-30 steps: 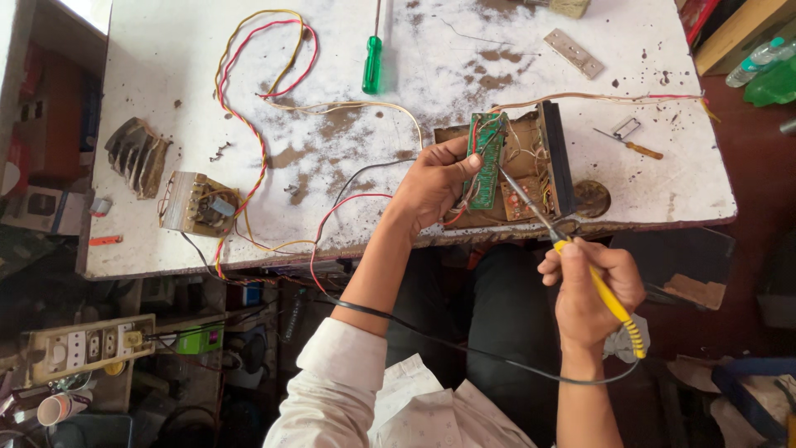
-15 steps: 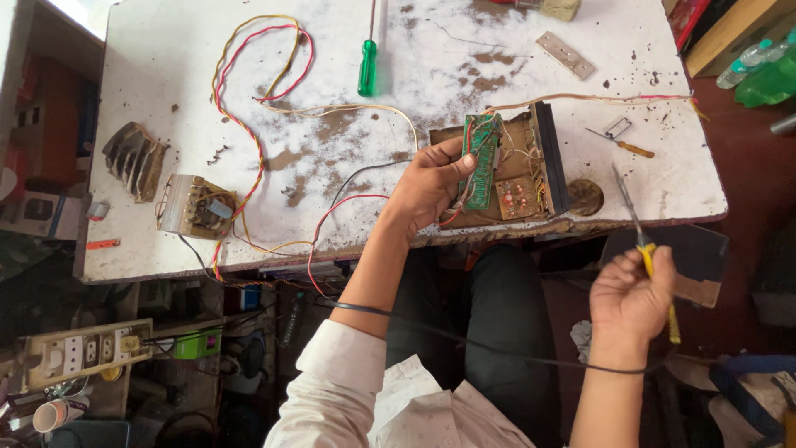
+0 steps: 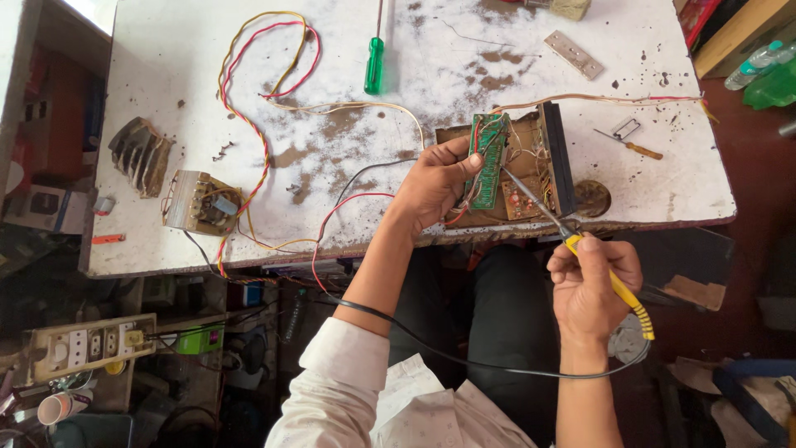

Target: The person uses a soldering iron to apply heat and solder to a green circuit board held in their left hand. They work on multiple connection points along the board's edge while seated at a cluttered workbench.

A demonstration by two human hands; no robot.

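My left hand [image 3: 435, 181] grips a green circuit board [image 3: 487, 158] and holds it tilted up from an open wooden chassis [image 3: 531, 170] full of wiring at the table's front edge. My right hand [image 3: 590, 286] holds a soldering iron [image 3: 572, 241] by its yellow handle. Its metal tip reaches up to the lower edge of the green board. The iron's black cord [image 3: 464, 361] loops across my lap.
A worn white table [image 3: 414, 75] carries a green-handled screwdriver [image 3: 375, 65], a small transformer [image 3: 199, 202], a finned heat sink [image 3: 139, 153], twisted red and yellow wires [image 3: 249, 124], a small screwdriver [image 3: 634, 148] and a metal strip [image 3: 574, 55]. A power strip [image 3: 83, 344] sits below left.
My right hand swung the soldering iron away to the right and down half a second ago, then brought its tip back to the board. My left hand kept hold of the board.
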